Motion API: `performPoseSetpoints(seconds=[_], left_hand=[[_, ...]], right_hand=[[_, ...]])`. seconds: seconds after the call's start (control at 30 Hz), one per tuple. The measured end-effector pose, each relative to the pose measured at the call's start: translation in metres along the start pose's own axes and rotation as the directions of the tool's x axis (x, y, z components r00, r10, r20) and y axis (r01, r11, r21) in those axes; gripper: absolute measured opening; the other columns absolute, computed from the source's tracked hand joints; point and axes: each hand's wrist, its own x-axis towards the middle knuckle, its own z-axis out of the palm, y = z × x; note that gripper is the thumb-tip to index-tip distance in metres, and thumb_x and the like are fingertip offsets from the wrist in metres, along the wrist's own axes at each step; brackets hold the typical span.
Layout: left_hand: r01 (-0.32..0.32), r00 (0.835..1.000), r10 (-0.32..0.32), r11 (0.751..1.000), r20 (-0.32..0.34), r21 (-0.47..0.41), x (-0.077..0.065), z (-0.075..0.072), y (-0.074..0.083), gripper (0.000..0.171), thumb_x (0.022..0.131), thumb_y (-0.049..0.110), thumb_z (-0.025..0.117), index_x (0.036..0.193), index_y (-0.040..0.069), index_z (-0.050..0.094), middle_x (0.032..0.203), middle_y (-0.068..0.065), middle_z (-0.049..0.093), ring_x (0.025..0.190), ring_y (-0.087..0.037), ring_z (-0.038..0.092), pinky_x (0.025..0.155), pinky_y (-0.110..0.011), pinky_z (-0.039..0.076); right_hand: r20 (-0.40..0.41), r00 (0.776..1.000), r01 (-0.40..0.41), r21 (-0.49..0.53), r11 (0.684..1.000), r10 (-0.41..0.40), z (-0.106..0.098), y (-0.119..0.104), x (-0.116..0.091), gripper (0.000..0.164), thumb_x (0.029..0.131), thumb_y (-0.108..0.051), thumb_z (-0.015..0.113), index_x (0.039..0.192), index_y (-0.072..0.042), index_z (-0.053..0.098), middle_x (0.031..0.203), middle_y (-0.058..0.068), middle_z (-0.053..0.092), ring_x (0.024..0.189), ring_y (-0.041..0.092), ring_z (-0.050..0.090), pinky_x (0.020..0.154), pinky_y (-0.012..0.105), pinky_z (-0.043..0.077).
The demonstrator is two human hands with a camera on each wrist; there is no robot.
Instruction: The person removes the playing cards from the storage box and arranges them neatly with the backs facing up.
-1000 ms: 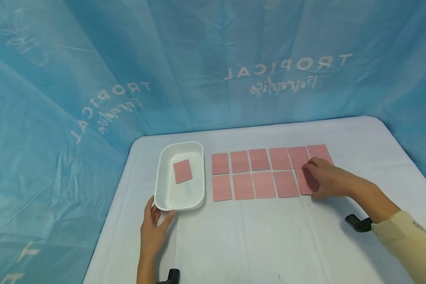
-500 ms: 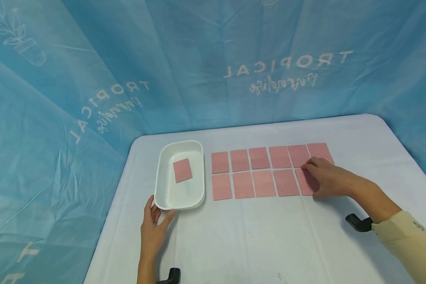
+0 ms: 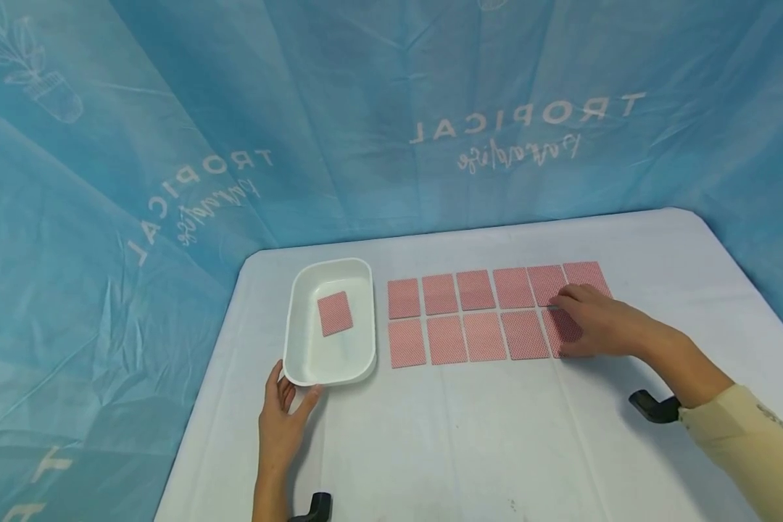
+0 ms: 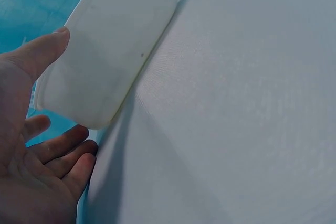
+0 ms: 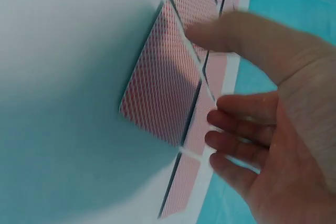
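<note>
A white plastic tub (image 3: 346, 366) stands at the left of the table, with one red-patterned playing card (image 3: 335, 314) face down inside. At its near left corner is my left hand (image 3: 282, 428); the thumb touches the tub's near side, and in the left wrist view the fingers (image 4: 71, 156) lie loosely beside the corner. My right hand (image 3: 603, 330) is over the rightmost card of the front row (image 3: 557, 330). In the right wrist view that hand's thumb and loosely bent fingers spread around the card (image 5: 160, 82), with nothing pinched between them.
Several more face-down cards (image 3: 441, 293) form two rows right of the tub. White cloth covers the table (image 3: 470, 435). Blue printed curtain (image 3: 365, 145) hangs behind and at both sides. Black wrist mounts (image 3: 655, 407) are on both arms.
My right hand has shifted slightly left over the rightmost front card, with its thumb further across the card's near edge. The left hand and tub stay in place.
</note>
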Motion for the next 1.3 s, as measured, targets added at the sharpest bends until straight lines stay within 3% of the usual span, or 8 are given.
performPoseSetpoints(seconds=[0.4,0.63,0.93,1.3], left_hand=[[-0.022,1.000,0.022,1.000,-0.021,-0.002,0.004,0.001,0.004,0.090,0.080,0.045,0.076,0.152,0.021,0.026,0.144,-0.011,0.042,0.132,-0.025,0.041,0.109,-0.031,0.035],[-0.036,0.999,0.036,0.999,-0.005,-0.003,0.007,0.000,0.009,0.093,0.080,0.044,0.076,0.153,0.021,0.023,0.145,-0.013,0.039,0.134,-0.026,0.039,0.109,-0.030,0.034],[-0.035,0.999,0.035,0.999,0.004,0.007,0.005,0.001,0.014,0.096,0.078,0.044,0.078,0.153,0.022,0.023,0.144,-0.013,0.041,0.131,-0.027,0.042,0.109,-0.035,0.034],[-0.029,0.999,0.031,0.996,0.021,-0.083,0.002,0.003,0.012,0.100,0.073,0.041,0.083,0.152,0.022,0.025,0.148,-0.013,0.034,0.132,-0.029,0.041,0.100,-0.020,0.039]], right_hand=[[-0.016,1.000,0.004,-0.022,1.000,-0.004,-0.005,-0.008,0.015,0.070,0.076,-0.035,0.080,0.131,0.001,0.054,0.127,0.018,0.051,0.118,0.035,0.046,0.094,0.057,0.046],[-0.024,1.000,0.019,-0.026,0.999,-0.019,-0.007,-0.018,0.027,0.072,0.073,-0.037,0.081,0.129,0.000,0.057,0.124,0.015,0.054,0.115,0.033,0.050,0.093,0.054,0.048],[-0.017,1.000,-0.014,0.022,1.000,0.015,-0.005,-0.028,0.031,0.069,0.077,-0.037,0.079,0.131,-0.001,0.056,0.129,0.017,0.052,0.120,0.034,0.046,0.095,0.055,0.046],[-0.010,1.000,0.023,0.059,0.998,-0.023,0.002,-0.040,0.038,0.068,0.080,-0.035,0.077,0.134,0.000,0.054,0.131,0.017,0.050,0.122,0.034,0.046,0.098,0.053,0.044]])
